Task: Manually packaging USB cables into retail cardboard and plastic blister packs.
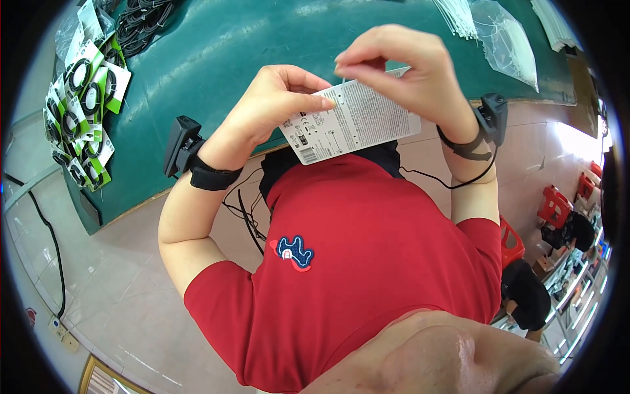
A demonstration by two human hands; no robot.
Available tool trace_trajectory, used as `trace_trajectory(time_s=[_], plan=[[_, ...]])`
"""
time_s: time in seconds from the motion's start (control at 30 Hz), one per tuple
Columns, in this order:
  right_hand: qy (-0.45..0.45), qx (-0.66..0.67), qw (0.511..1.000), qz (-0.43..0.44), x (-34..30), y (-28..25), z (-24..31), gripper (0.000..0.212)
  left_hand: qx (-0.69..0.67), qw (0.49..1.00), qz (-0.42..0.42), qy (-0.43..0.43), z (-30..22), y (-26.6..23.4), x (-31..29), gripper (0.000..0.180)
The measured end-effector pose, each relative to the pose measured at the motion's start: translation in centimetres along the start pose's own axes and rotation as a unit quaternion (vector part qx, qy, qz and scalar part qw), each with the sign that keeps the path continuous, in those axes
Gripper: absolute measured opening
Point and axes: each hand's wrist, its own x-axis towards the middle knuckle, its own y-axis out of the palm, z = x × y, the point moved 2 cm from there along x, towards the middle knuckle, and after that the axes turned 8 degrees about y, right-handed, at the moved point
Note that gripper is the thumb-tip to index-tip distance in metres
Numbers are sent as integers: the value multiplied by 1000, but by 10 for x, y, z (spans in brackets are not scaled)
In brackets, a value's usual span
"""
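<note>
A white printed packaging card is tilted at the table's near edge, with its text side showing. My left hand grips its upper left edge, the thumb lying over the printed face. Just above the card's top edge, my right hand is closed in a pinch on a thin pale cable tie, whose short end shows at the card. Anything behind the card is hidden from view.
Several green-and-white cards with black coiled cables lie piled on the green table at left. Loose black cables sit farther back. White cable ties and a clear plastic bag are at the back right. Red stools stand at right.
</note>
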Motion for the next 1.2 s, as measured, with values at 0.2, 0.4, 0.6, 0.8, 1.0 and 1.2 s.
trace_trajectory(time_s=[0.2,0.4,0.6,0.8,1.0,1.2], plan=[[-71,-76,994,-24,-21,32,-13,10,-45,999,17,-19,7,3,-2,27],[-54,-109,992,-16,-28,34,-16,14,-75,997,20,-27,19,7,-5,27],[-50,-82,994,47,-31,30,-17,15,-85,995,39,-38,22,7,-9,26],[-50,-87,993,56,-30,31,-14,15,-81,995,40,-29,23,9,-12,27],[-73,-87,990,88,-28,25,-6,16,-59,998,-10,-3,20,16,-18,33],[-70,-72,990,101,-29,23,-6,19,-49,999,-18,-6,18,18,-20,31]])
